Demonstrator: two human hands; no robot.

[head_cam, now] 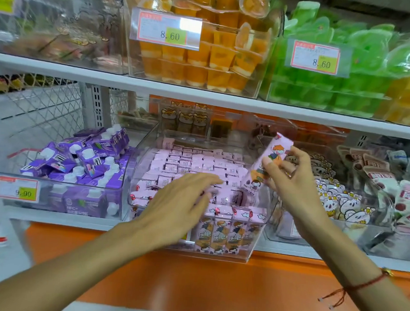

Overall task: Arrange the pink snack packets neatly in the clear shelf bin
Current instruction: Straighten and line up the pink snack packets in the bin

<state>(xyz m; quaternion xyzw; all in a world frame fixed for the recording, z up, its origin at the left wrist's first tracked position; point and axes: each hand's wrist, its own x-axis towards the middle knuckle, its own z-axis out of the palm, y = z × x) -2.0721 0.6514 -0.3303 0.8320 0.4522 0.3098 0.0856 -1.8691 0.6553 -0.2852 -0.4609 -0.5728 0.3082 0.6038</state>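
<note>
- Holding one pink snack packet [269, 160] above the right rear part of the clear shelf bin [256, 234], the right hand [294, 183] pinches it between thumb and fingers; the packet is tilted, its top end up and to the right.
- Left hand [179, 202]: fingers straight and spread, palm down, lying on the upper layer of pink snack packets [189, 161] in the bin; it grips nothing.
- The packets fill the bin in rows; those at the front wall stand upright, cartoon faces outward.
- A red cord bracelet [360, 285] circles the right wrist.
- Left neighbour: a clear bin of purple spouted drink pouches [82, 156] with a price tag [17, 189] reading 9.90.
- Right neighbour: a bin of packets printed with cartoon animals [346, 201].
- Upper shelf [131, 87]: bins of orange jelly cups [206, 58] and green jelly cups [326, 66], each tagged 8.60.
- Below the lower shelf runs an orange panel [190, 283].
</note>
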